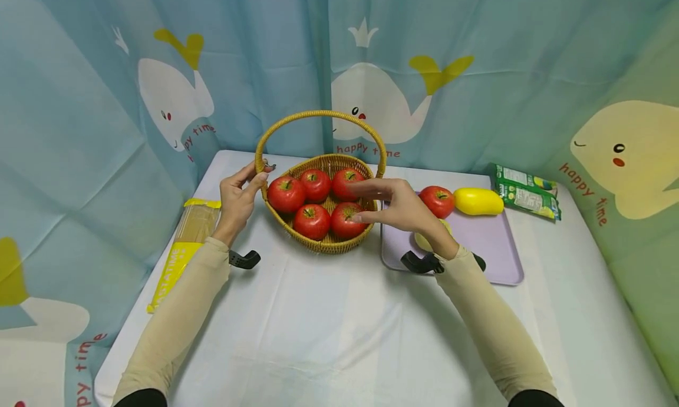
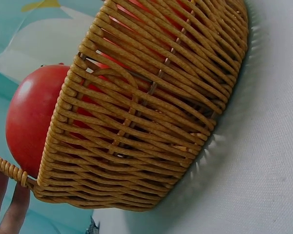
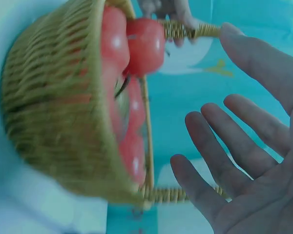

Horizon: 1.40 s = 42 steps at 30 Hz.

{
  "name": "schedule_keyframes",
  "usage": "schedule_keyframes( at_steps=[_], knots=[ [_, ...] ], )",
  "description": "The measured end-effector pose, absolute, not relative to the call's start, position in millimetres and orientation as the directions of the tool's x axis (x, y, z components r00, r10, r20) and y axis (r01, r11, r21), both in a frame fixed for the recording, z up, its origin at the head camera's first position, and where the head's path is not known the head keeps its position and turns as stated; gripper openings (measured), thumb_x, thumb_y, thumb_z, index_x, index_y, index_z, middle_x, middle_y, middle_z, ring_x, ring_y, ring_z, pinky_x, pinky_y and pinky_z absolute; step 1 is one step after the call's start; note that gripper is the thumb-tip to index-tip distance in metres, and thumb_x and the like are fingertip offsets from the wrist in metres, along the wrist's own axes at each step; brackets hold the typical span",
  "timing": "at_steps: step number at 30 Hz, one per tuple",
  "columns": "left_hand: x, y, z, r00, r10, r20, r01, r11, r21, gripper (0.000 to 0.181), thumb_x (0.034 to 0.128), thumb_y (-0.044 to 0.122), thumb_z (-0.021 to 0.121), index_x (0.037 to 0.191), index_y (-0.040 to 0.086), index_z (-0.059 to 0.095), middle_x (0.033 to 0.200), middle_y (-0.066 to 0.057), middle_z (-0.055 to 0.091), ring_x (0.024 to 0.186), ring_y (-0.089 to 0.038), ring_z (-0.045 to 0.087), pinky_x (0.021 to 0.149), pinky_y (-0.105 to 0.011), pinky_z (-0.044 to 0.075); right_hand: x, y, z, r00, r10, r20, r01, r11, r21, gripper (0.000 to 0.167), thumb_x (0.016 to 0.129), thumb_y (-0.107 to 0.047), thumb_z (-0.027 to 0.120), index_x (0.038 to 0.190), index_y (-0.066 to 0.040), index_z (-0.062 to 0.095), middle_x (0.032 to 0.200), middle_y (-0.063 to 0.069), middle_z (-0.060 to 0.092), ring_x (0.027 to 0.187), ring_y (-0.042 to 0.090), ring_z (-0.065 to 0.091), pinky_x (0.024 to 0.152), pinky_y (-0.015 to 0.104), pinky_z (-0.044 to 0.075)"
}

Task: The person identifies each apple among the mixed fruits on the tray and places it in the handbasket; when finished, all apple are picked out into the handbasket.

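Observation:
A woven wicker basket (image 1: 323,246) with a tall arched handle (image 1: 321,113) stands on the white table, holding several red apples (image 1: 312,221). My left hand (image 1: 237,202) grips the left foot of the handle between thumb and fingers; in the left wrist view its fingertips (image 2: 17,207) show beside the wrapped handle. Above the basket's right rim hovers my right hand (image 1: 399,205), fingers spread apart and nothing in its grasp. The right wrist view shows that palm (image 3: 263,195) facing the apples (image 3: 145,46), blurred by motion.
Right of the basket, a lilac tray (image 1: 493,260) bears a red apple (image 1: 437,201), a yellow mango-like fruit (image 1: 479,201) and a pale yellow item (image 1: 422,242) partly hidden by my wrist. Green packets (image 1: 527,198) lie behind it. A pasta pack (image 1: 183,254) lies at left.

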<state>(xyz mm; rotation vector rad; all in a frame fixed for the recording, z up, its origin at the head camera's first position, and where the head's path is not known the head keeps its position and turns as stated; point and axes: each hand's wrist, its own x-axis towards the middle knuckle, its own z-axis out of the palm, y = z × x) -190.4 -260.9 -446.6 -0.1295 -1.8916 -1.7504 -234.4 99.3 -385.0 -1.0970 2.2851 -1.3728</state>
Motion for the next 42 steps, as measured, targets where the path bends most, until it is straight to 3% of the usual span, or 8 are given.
schedule_keyframes(
  at_steps=[4, 8, 10, 12, 16, 26, 33, 42],
  knots=[
    [-190.5, -261.3, -446.8, -0.842, -0.291, 0.455, 0.432, 0.141, 0.891, 0.031, 0.1012, 0.005, 0.072, 0.132, -0.001, 0.073, 0.104, 0.01, 0.081, 0.095, -0.01, 0.066, 0.083, -0.018, 0.056, -236.0, 122.9, -390.0, -0.728, -0.672, 0.136, -0.436, 0.301, -0.848, 0.061, 0.084, -0.017, 0.093, 0.14, -0.01, 0.07, 0.139, 0.013, 0.071, 0.13, 0.024, 0.067, 0.116, 0.052, 0.051],
    [-190.4, -261.4, -446.7, -0.84, -0.289, 0.459, 0.438, 0.137, 0.889, 0.031, 0.1008, 0.006, 0.073, 0.131, 0.0, 0.074, 0.107, -0.002, 0.082, 0.095, -0.011, 0.067, 0.083, -0.018, 0.057, -238.7, 143.5, -393.6, -0.761, -0.631, 0.152, -0.443, 0.333, -0.832, 0.062, 0.082, -0.014, 0.094, 0.139, -0.009, 0.07, 0.138, 0.009, 0.072, 0.125, 0.024, 0.069, 0.105, 0.033, 0.058],
    [-190.4, -261.3, -446.9, -0.842, -0.285, 0.458, 0.436, 0.141, 0.889, 0.031, 0.1008, 0.007, 0.073, 0.131, 0.0, 0.074, 0.107, 0.001, 0.082, 0.096, -0.011, 0.067, 0.084, -0.019, 0.057, -240.4, 153.0, -394.7, -0.785, -0.6, 0.153, -0.441, 0.368, -0.819, 0.062, 0.082, -0.014, 0.094, 0.139, -0.011, 0.07, 0.139, 0.007, 0.071, 0.124, 0.026, 0.068, 0.099, 0.026, 0.058],
    [-190.8, -261.4, -447.2, -0.844, -0.281, 0.456, 0.432, 0.144, 0.89, 0.032, 0.1011, 0.007, 0.072, 0.132, 0.0, 0.073, 0.105, 0.009, 0.081, 0.097, -0.011, 0.067, 0.085, -0.019, 0.056, -241.7, 162.0, -395.1, -0.81, -0.565, 0.157, -0.442, 0.413, -0.796, 0.063, 0.082, -0.015, 0.094, 0.14, -0.013, 0.07, 0.141, 0.007, 0.07, 0.125, 0.03, 0.066, 0.099, 0.03, 0.058],
    [-191.1, -261.5, -447.1, -0.848, -0.279, 0.451, 0.424, 0.151, 0.893, 0.032, 0.1012, 0.008, 0.072, 0.133, 0.0, 0.073, 0.104, 0.017, 0.08, 0.099, -0.01, 0.068, 0.086, -0.02, 0.056, -245.7, 178.5, -395.0, -0.848, -0.506, 0.157, -0.429, 0.483, -0.763, 0.068, 0.081, -0.019, 0.095, 0.143, -0.013, 0.067, 0.145, 0.011, 0.067, 0.132, 0.035, 0.062, 0.112, 0.054, 0.053],
    [-190.6, -261.1, -446.9, -0.851, -0.284, 0.442, 0.419, 0.14, 0.897, 0.031, 0.1016, 0.007, 0.072, 0.132, 0.0, 0.073, 0.117, -0.032, 0.073, 0.097, -0.011, 0.067, 0.082, -0.018, 0.058, -255.7, 213.3, -407.1, -0.891, -0.443, 0.097, -0.348, 0.53, -0.773, 0.071, 0.086, -0.019, 0.091, 0.15, -0.012, 0.061, 0.154, 0.015, 0.058, 0.139, 0.042, 0.055, 0.12, 0.063, 0.042],
    [-190.2, -261.5, -447.5, -0.845, -0.286, 0.451, 0.431, 0.134, 0.893, 0.032, 0.1012, 0.005, 0.072, 0.132, -0.003, 0.073, 0.113, -0.026, 0.077, 0.095, -0.011, 0.067, 0.081, -0.018, 0.058, -264.5, 227.0, -413.2, -0.907, -0.415, 0.066, -0.33, 0.605, -0.725, 0.072, 0.09, -0.025, 0.088, 0.152, -0.008, 0.057, 0.157, 0.021, 0.053, 0.148, 0.045, 0.046, 0.126, 0.065, 0.033],
    [-190.0, -260.9, -446.4, -0.848, -0.287, 0.445, 0.423, 0.138, 0.896, 0.032, 0.1012, 0.008, 0.073, 0.132, -0.001, 0.073, 0.116, -0.033, 0.073, 0.097, -0.011, 0.067, 0.082, -0.018, 0.058, -272.9, 231.9, -413.2, -0.9, -0.434, -0.043, -0.299, 0.685, -0.664, 0.077, 0.096, -0.031, 0.081, 0.158, -0.001, 0.047, 0.159, 0.029, 0.047, 0.137, 0.049, 0.05, 0.116, 0.068, 0.043]
  ],
)
